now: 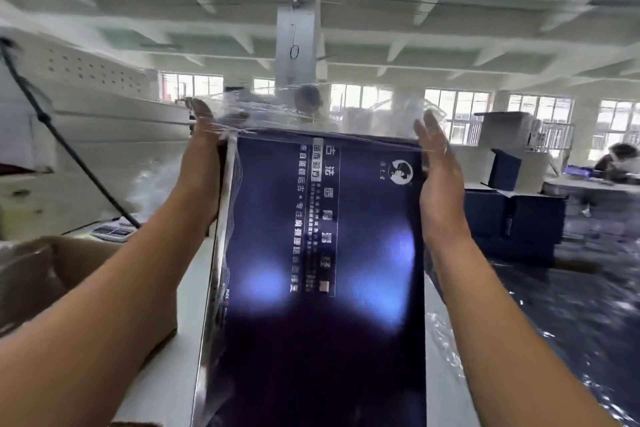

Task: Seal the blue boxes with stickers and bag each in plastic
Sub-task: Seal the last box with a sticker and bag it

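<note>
Blue box stood upright btwn left hand & right hand, both flat-fingered, pressing its sides, prob. to slide plastic bag down.

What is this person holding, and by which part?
A blue box, clear plastic bag over its top, pressed between the hands: left hand on its left side, right hand on its right, near the top.

Bare from the lower edge of the view to the fingertips: two slim forearms, narrow at the wrists, ending in the left hand and the right hand, both uncovered. Fingertips blurred, nails too soft to make out.
</note>
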